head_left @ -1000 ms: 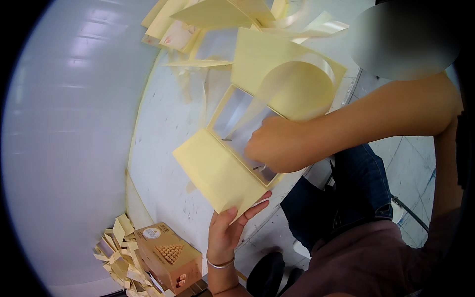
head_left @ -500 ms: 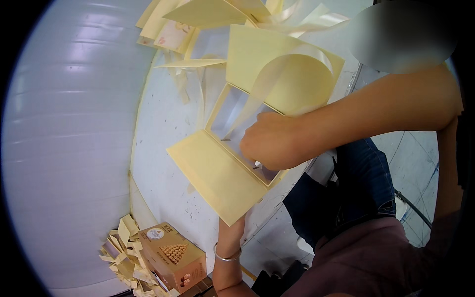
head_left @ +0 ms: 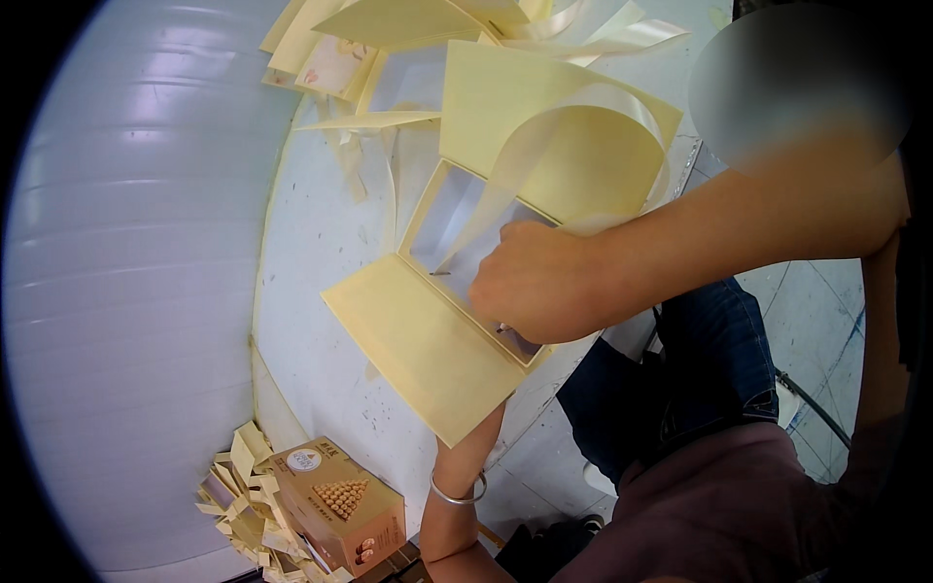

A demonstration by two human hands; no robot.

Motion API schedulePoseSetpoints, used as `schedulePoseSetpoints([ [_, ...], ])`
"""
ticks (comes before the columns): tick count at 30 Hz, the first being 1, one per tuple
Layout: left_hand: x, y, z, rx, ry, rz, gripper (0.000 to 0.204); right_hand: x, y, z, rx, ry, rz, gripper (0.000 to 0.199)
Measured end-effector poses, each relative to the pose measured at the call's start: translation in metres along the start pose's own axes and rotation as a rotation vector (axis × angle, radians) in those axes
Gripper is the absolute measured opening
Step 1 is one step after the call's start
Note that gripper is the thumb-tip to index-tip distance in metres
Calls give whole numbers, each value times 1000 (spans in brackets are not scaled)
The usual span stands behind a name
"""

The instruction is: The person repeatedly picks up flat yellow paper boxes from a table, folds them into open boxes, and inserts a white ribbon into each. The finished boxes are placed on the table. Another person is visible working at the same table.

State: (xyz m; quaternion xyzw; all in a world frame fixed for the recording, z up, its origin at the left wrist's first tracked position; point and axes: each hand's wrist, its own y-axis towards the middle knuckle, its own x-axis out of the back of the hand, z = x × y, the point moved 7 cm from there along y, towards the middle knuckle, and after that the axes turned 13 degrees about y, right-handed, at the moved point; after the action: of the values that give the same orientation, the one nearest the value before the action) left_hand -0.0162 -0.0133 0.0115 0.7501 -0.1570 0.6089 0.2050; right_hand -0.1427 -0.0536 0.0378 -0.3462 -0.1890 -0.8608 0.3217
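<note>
A pale yellow gift box [head_left: 449, 209] with a lavender-grey inside lies unfolded, its lid tilted up behind and a front flap [head_left: 418, 335] spread toward me. A cream satin ribbon [head_left: 505, 160] rises from a small slit in the box, loops over the lid and runs down behind my right forearm. My right hand [head_left: 539, 282] is closed inside the box, fingertips at a second slit, apparently pinching the ribbon's other end; the fingertips are mostly hidden. My left hand reaches under the flap, which hides its fingers; the braceleted wrist [head_left: 462, 471] shows.
More yellow boxes [head_left: 403, 78] with trailing ribbons lie at the table's far side. A brown printed carton [head_left: 340, 505] stands lower left beside a heap of yellow box pieces [head_left: 243, 496]. A pale ribbed wall [head_left: 146, 291] borders the white table [head_left: 321, 243] on the left.
The box has shifted slightly left. My left wrist has moved a little to the right below the flap. My right hand stays at the slit, and the white bit by its fingertips shows less.
</note>
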Motion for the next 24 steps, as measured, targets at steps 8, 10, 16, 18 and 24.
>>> schedulePoseSetpoints([
  [8, -3, 22, -12, -61, 14, -48, 24, -10, 6, -5, 7, 130, 12, 15],
  [10, -2, 25, -18, -103, 46, -87, 24, -9, 7, -5, 5, 133, 29, 16],
  [16, 38, 6, 49, 136, 139, -210, 18, 18, -43, 56, 606, -359, -414, 15],
  [18, 47, -2, 77, 70, 473, -270, 14, 12, -78, 65, 680, -414, -464, 21],
  [24, 14, -23, 116, 228, 150, 53, 8, -27, -63, 37, 337, -257, -404, 33],
])
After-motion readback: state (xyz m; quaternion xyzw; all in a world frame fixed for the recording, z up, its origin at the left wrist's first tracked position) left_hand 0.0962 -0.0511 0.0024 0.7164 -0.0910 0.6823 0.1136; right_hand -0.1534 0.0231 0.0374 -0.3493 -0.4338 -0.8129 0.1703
